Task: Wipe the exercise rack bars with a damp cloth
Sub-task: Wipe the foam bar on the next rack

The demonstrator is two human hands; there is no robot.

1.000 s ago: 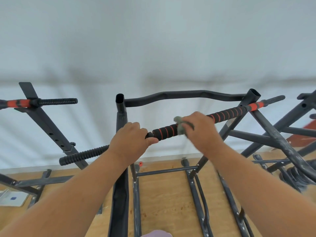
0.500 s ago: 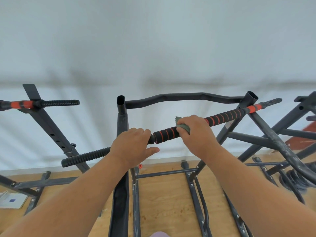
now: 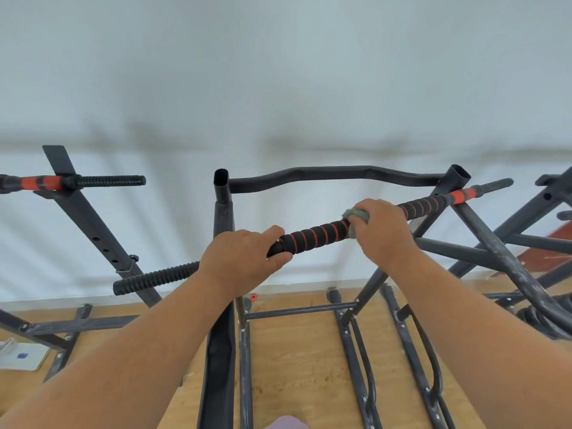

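Right hand (image 3: 382, 232) grips cloth (image 3: 358, 215) around padded bar (image 3: 315, 235), left hand (image 3: 243, 258) holding bar

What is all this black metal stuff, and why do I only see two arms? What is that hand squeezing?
The camera sits on a person's head and looks down, so you see only their arms. The black metal frame is an exercise rack standing on a wooden floor. Across it runs a long bar padded in black foam with red stripes. The left hand grips that bar. The right hand holds a grey-green cloth wrapped against the bar to wipe it. Behind is a curved black bar, and another rack stands to the left.
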